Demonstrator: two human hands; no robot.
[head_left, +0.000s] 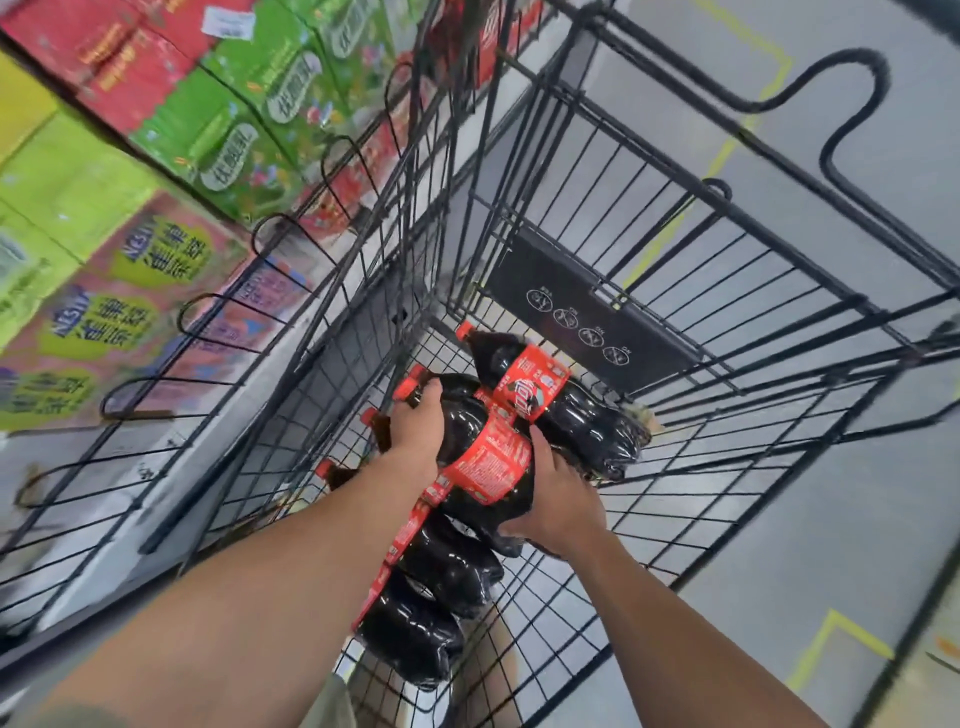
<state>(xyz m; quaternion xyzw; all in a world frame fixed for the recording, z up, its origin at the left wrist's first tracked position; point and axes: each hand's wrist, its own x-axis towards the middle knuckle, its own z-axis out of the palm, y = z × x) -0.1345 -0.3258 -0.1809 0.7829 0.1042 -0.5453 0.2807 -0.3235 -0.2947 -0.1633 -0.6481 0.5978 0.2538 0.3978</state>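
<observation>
Left hand (415, 428), right hand (558, 501) clamped round cola bottle (488, 462) | green boxes (228, 156) read 优酸乳

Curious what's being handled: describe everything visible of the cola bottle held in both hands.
The cola bottle is clear plastic full of dark drink, with a red cap and red wrap label. It lies on its side, cap pointing away, inside the wire shopping cart. The left hand grips its shoulder, the right hand its base.
</observation>
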